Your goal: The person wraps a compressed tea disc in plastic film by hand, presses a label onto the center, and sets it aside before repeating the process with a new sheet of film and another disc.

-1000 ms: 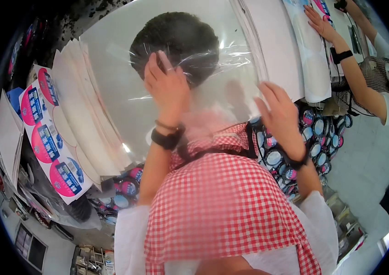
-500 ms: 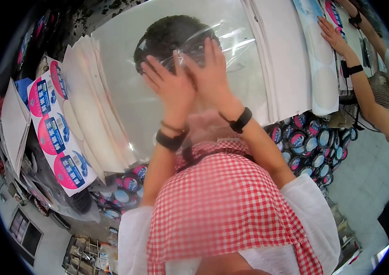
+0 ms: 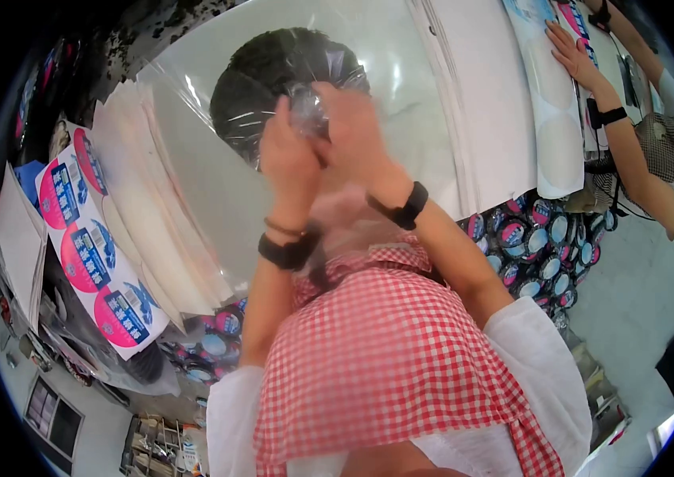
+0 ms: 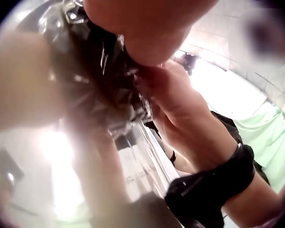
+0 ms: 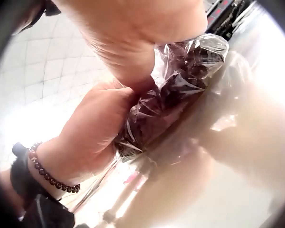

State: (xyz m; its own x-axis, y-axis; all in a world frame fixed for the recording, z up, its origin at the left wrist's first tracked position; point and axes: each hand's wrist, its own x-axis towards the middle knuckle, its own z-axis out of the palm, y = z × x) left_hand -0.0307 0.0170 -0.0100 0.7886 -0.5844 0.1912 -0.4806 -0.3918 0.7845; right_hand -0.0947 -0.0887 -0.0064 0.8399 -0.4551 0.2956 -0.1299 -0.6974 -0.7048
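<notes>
A dark, rough-edged round disc (image 3: 253,79), like dried seaweed, lies under clear plastic film (image 3: 202,99) on the pale work surface. My left hand (image 3: 291,155) and right hand (image 3: 357,131) are side by side over its near part, fingers curled, gripping the film together. The film is bunched between them, with creases running outward over the disc. From the right wrist view, crumpled film (image 5: 180,80) wraps the dark disc while both thumbs press at its edge. The left wrist view shows the right hand (image 4: 180,104) close against the crinkled film.
Stacked white sheets (image 3: 146,199) stand to the left, beside a strip of pink and blue round labels (image 3: 87,246). More white sheets (image 3: 488,103) lie to the right. Several labelled round packs (image 3: 532,246) are piled below the table edge. Another person's hand (image 3: 575,60) rests at the far right.
My right hand has come in from the right to join the left over the disc. Both hands' fingers, spread half a second ago, now gather the film into a bunch.
</notes>
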